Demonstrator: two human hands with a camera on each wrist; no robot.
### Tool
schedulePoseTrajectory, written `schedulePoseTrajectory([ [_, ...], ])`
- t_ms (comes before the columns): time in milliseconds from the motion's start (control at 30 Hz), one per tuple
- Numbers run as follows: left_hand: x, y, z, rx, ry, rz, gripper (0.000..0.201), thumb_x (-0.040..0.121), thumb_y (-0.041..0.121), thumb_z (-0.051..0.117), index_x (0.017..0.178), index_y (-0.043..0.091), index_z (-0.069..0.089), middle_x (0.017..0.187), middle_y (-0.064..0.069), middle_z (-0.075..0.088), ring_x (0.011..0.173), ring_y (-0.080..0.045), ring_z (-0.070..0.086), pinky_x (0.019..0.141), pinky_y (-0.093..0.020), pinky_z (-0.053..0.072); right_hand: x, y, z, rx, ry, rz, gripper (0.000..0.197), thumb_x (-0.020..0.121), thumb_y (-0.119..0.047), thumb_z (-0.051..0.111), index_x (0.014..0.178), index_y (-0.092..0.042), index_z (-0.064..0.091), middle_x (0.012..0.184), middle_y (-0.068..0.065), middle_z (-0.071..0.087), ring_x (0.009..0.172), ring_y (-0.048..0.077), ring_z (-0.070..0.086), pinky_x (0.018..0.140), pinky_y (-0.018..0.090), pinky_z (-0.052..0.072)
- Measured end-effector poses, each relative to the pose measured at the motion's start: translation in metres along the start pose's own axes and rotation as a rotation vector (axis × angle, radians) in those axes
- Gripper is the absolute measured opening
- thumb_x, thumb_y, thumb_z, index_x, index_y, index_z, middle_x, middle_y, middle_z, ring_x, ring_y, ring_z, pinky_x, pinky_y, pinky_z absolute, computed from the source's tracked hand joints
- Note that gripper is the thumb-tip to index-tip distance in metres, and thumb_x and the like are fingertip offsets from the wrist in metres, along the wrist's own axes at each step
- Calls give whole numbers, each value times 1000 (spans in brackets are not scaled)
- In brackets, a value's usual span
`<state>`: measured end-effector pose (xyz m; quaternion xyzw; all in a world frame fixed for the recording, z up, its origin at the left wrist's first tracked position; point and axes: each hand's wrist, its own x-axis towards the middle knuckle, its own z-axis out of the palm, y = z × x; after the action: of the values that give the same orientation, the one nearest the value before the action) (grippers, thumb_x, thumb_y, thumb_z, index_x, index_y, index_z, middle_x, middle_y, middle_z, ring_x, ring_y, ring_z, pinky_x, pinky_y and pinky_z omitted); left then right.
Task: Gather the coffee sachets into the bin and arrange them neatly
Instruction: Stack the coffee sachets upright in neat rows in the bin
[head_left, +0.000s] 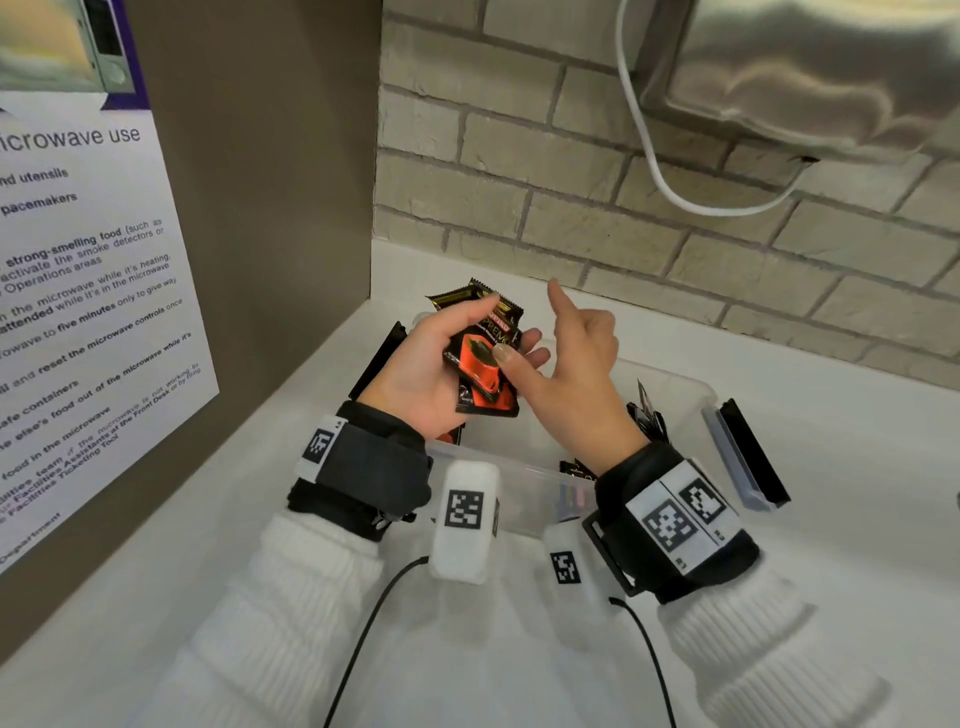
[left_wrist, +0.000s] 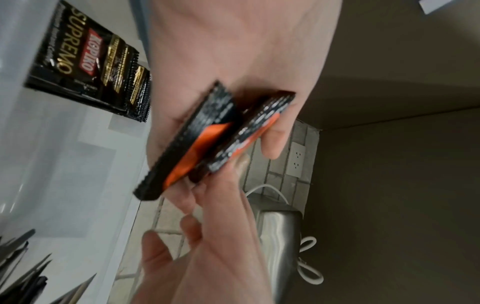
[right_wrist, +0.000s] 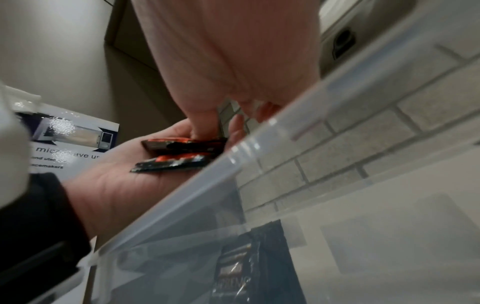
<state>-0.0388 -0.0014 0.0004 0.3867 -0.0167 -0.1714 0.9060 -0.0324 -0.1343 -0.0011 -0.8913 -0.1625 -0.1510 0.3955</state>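
My left hand (head_left: 415, 374) grips a small stack of black and orange coffee sachets (head_left: 483, 358) above the left end of a clear plastic bin (head_left: 691, 387). My right hand (head_left: 582, 374) rests its thumb on the front sachet, with the index finger pointing up and the other fingers loosely curled. More sachets (head_left: 644, 415) stand on edge at the bin's right side. In the left wrist view, the held sachets (left_wrist: 207, 139) lie against the palm and another black sachet (left_wrist: 78, 61) lies flat in the bin. The right wrist view shows the held stack (right_wrist: 176, 152) over the bin rim (right_wrist: 259, 148).
The bin sits on a white counter (head_left: 857, 493) in a corner. A brown panel with a microwave-use poster (head_left: 78, 260) is on the left and a brick wall (head_left: 623, 234) behind. A steel appliance (head_left: 805, 67) with a white cable (head_left: 675, 195) hangs at upper right. The bin has black clips (head_left: 753, 457).
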Motion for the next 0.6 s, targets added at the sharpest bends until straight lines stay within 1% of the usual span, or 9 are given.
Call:
schedulePoseTrajectory([
  [33,0,0,-1,1,-7,-3,42,83,29,58,121,10,54,95,-11,67,86,-22,68,86,-35,52,-2,-3,-4,-8,-22,-39,83,83,-38,63,149,-21,15,118,0,27,114,11,25,96,18,20],
  [100,1,-1,0,46,-18,-1,36,86,31,57,118,15,56,94,-5,68,85,-17,66,82,-31,52,-5,-8,-10,2,-106,-100,91,78,-41,68,149,-23,14,131,-1,29,117,9,25,102,23,24],
  [167,1,-3,1,99,-35,10,30,89,36,52,111,17,60,93,-2,69,84,-15,67,79,-31,51,-7,-11,-12,-59,-197,-153,102,72,-43,74,149,-25,11,145,-4,22,129,13,22,111,40,26],
  [233,0,-5,5,108,-56,5,30,89,39,50,101,16,64,91,-4,70,83,-16,69,79,-30,54,-6,-11,-13,-169,-259,-152,108,66,-46,78,149,-25,11,153,-6,15,138,18,13,113,55,18],
  [267,-1,-6,6,109,-68,2,33,87,41,49,101,15,64,92,-5,70,85,-17,69,80,-30,55,-5,-11,-14,-198,-282,-144,108,65,-46,78,149,-26,13,154,-7,15,139,18,11,113,58,13],
  [367,-2,-6,7,108,-84,-10,53,85,54,45,112,11,60,105,-10,68,100,-21,66,90,-32,52,-3,-12,-19,-177,-322,-151,96,66,-43,79,145,-30,25,152,-10,24,140,18,12,112,62,9],
  [433,-2,-5,7,112,-76,-28,63,85,63,41,116,12,60,108,-10,68,103,-23,65,91,-34,52,-4,-13,-22,-186,-333,-136,95,65,-41,80,142,-31,27,152,-12,21,141,16,9,111,64,2],
  [533,-1,-6,9,170,-32,-25,59,83,63,45,112,15,62,104,-9,69,99,-23,66,87,-35,54,-6,-13,-24,-167,-375,-109,106,63,-43,81,145,-32,16,154,-11,14,141,11,5,110,58,-5],
  [600,-1,-7,10,207,-16,-22,55,82,62,48,108,16,64,98,-8,70,94,-22,67,87,-35,54,-8,-15,-24,-151,-394,-88,112,63,-44,80,147,-32,8,151,-10,18,139,10,9,111,55,-6],
])
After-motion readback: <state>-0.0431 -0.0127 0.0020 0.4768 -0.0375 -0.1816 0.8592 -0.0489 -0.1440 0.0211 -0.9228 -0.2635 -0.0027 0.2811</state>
